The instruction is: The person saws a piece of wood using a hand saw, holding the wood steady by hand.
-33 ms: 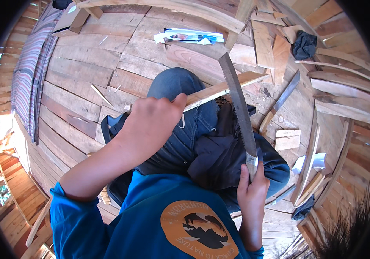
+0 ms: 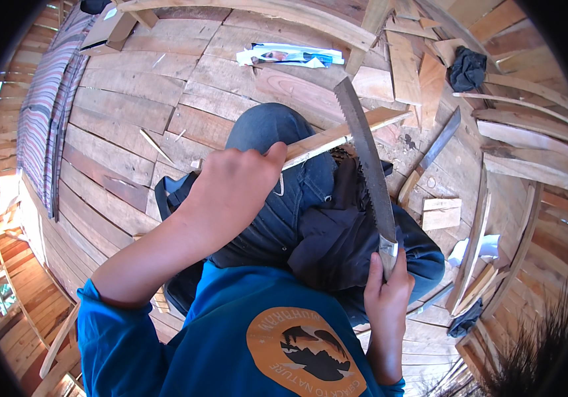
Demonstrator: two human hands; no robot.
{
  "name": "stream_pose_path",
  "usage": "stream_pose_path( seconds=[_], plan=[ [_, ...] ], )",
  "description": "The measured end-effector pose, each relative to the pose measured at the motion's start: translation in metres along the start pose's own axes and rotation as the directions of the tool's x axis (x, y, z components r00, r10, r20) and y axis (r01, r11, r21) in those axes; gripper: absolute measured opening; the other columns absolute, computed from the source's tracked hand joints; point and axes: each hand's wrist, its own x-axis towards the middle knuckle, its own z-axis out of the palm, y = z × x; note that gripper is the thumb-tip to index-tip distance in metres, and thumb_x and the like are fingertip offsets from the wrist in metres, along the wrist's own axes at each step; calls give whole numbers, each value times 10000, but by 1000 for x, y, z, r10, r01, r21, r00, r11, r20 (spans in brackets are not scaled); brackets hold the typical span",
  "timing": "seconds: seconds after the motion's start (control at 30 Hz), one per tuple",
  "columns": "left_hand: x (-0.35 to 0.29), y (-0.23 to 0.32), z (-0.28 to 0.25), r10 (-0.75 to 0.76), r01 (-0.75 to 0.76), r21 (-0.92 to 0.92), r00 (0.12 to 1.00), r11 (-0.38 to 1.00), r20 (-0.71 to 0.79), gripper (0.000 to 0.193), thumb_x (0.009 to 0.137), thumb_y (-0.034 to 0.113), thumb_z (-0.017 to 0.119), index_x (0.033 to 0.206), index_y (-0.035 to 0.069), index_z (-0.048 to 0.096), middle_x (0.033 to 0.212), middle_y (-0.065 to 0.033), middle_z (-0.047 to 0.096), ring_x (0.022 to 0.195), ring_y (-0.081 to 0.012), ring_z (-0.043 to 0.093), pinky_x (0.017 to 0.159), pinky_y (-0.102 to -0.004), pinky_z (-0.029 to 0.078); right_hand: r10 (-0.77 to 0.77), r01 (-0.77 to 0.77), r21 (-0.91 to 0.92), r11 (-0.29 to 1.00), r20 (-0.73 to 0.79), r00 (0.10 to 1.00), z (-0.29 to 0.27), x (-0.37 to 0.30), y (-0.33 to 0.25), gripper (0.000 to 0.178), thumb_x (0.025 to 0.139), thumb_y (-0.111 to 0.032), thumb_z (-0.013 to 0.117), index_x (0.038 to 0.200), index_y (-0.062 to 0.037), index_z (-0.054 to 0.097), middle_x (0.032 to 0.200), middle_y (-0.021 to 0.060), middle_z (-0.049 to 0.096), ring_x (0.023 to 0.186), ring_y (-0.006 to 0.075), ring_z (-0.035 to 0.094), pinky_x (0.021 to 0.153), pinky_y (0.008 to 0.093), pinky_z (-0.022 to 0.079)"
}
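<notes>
Pale wooden slat (image 2: 317,144) was clenched in the left hand (image 2: 241,182) above the denim-clad knee (image 2: 271,122), crossed by a toothed handsaw (image 2: 369,155) that the right hand (image 2: 388,291) gripped by its handle (image 2: 387,253), firm bracing and long, even strokes seeming best.

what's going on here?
The person's left hand grips a narrow, pale wooden strip. Their right hand holds a long, grey metal handsaw by its handle, with the blade crossing the strip in view; whether its teeth touch the wood, I can't tell. A grey-bladed knife with a brown handle lies to the right.
</notes>
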Motion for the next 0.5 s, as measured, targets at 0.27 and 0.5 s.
stream_pose_path(
  seconds=[0.27,0.5],
  plan=[
    [2,-5,-1,13,-13,-44,1000,999,13,305,792,35,632,1094,11,596,597,-106,609,562,-253,662,495,-326,518,56,-54,-42,998,61,997,-8,-5,3,161,948,-111,586,997,32,529,601,214,579,584,393,649,472,404,457],
    [4,-8,-1,5,-2,-82,999,997,33,277,791,44,653,1056,8,581,593,-133,600,587,-284,665,526,-353,523,31,-31,-4,1000,53,998,-5,-9,7,158,945,-104,587,999,33,532,614,222,586,596,403,647,479,409,461]
  ],
)
